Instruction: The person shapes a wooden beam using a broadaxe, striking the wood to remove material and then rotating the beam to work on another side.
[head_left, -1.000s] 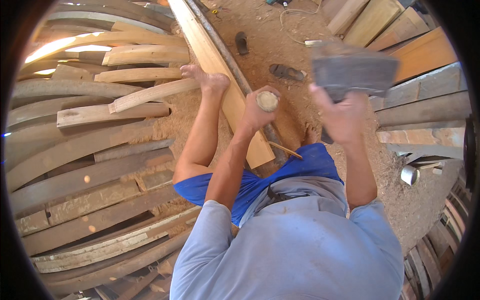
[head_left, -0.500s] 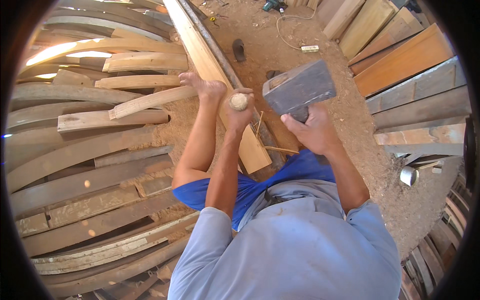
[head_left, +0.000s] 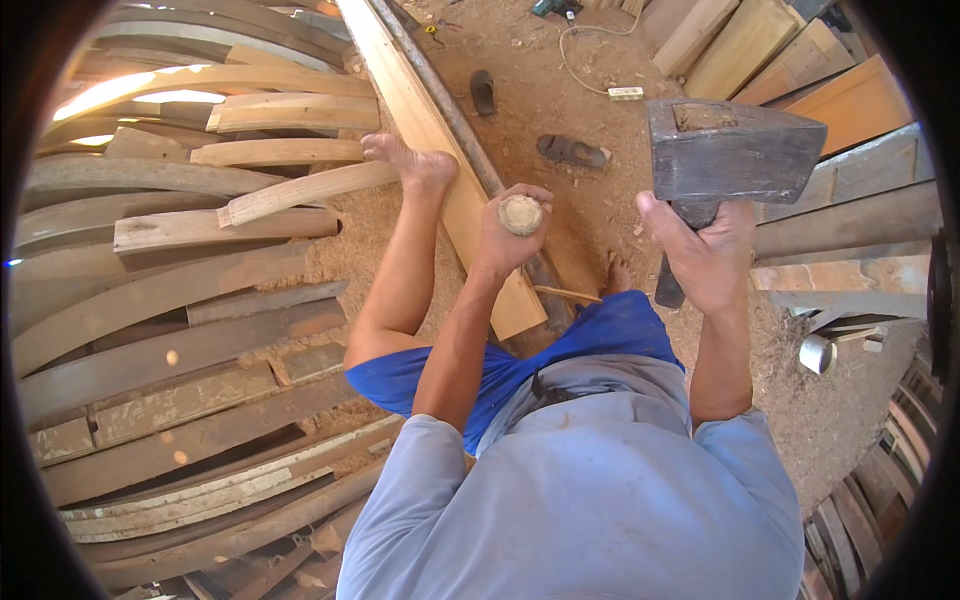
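Note:
My left hand is wrapped round an upright chisel. Only the battered, round end of its wooden handle shows; the blade is hidden below my fist. Under that hand runs a long pale board, with my bare left foot resting on it. A wooden mallet with a big dark block head is raised at the right. My right hand grips its handle just below the head, thumb sticking up, and the mallet is well apart from the chisel. A thin wood strip lies near the board's near end.
Many curved timbers lie stacked along the left. Planks lean at the right. On the dusty floor are a pair of dark sandals, a power strip with a cord, and a green power tool.
My right hand has swung the mallet to the right, away from the chisel. My left hand with the chisel has shifted right and slightly nearer. The sandals and my right foot now show.

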